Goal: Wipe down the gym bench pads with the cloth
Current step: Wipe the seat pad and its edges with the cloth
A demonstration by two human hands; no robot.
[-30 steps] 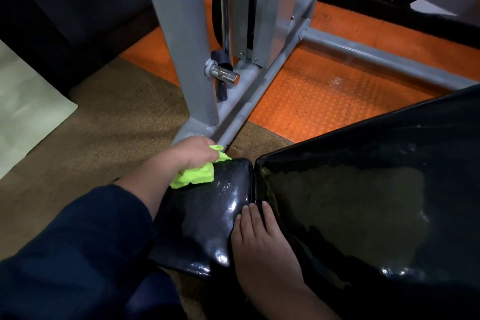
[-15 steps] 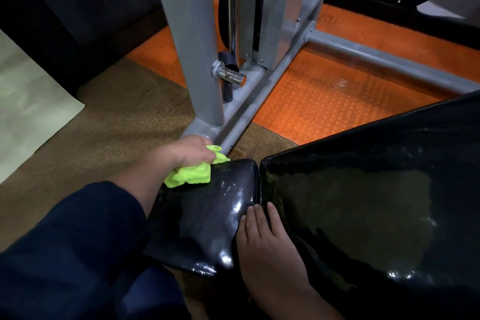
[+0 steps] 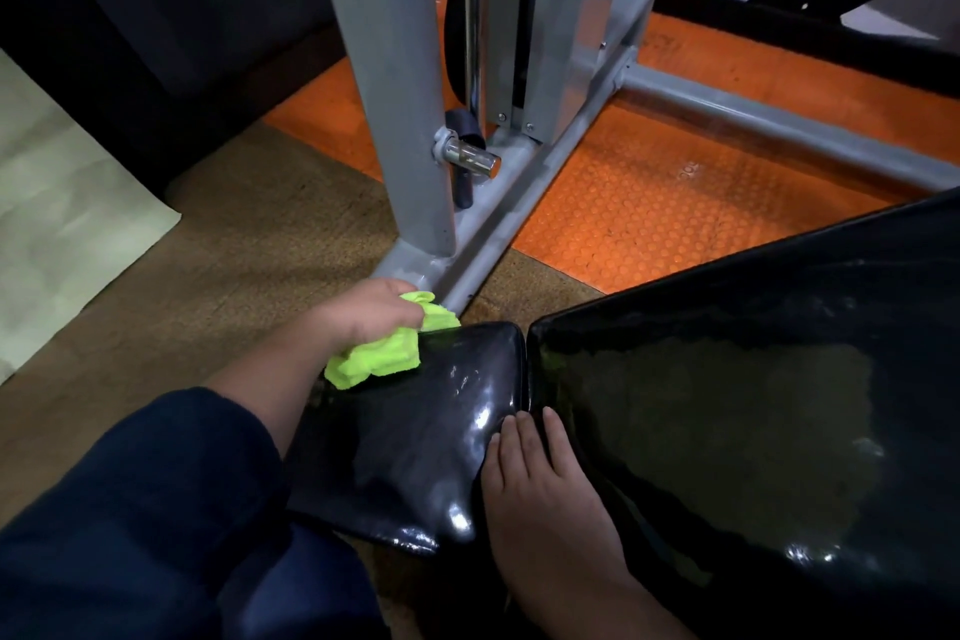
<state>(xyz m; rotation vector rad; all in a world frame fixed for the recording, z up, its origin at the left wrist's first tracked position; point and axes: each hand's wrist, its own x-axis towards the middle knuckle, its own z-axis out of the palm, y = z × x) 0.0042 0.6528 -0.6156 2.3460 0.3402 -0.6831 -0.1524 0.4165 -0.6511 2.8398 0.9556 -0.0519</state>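
gripping the green cloth (image 3: 387,346) in our left hand (image 3: 371,314), we are pressing it against the far left edge of the small black pad (image 3: 415,426), with the fingers curled over the bunched fabric. our right hand (image 3: 540,489) is lying flat with straight fingers, resting on the near right side of that small pad, the fingertips reaching into the narrow gap between it and the large black pad (image 3: 753,405) just to the right. the two pads are sitting almost edge to edge, both glossy and catching reflections. our dark blue sleeve (image 3: 135,509) is filling the near left corner. beyond the cloth, the grey metal frame (image 3: 395,83) is standing upright on its base rail, with a chrome pin (image 3: 470,156) sticking out from the post. farther right, an orange studded mat (image 3: 665,213) is lying under the frame, and brown carpet (image 3: 223,244) is spreading to the left, where a pale sheet (image 3: 62,224) is lying at the edge.
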